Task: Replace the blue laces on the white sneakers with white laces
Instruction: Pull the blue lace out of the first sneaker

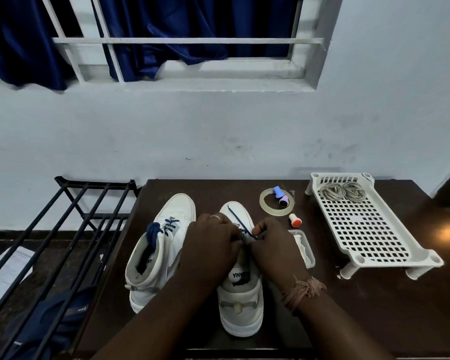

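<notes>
Two white high-top sneakers stand on a dark table. The left sneaker [158, 245] keeps its blue lace [156, 231], bunched at the tongue. My left hand [210, 245] and my right hand [273, 246] are over the eyelets of the right sneaker [240, 302]. Both pinch its blue lace [238, 220], one end of which trails toward the toe. The eyelets under my hands are hidden. Two coils of white laces [342, 191] lie in a white perforated tray [366, 229] at the right.
A tape ring [266, 207] with a small blue and purple bottle [281, 196], an orange-capped bottle [294, 220] and a clear plastic box [305, 249] lie between sneakers and tray. A black metal rack [63, 229] stands left of the table, with blue cloth [52, 323] beneath.
</notes>
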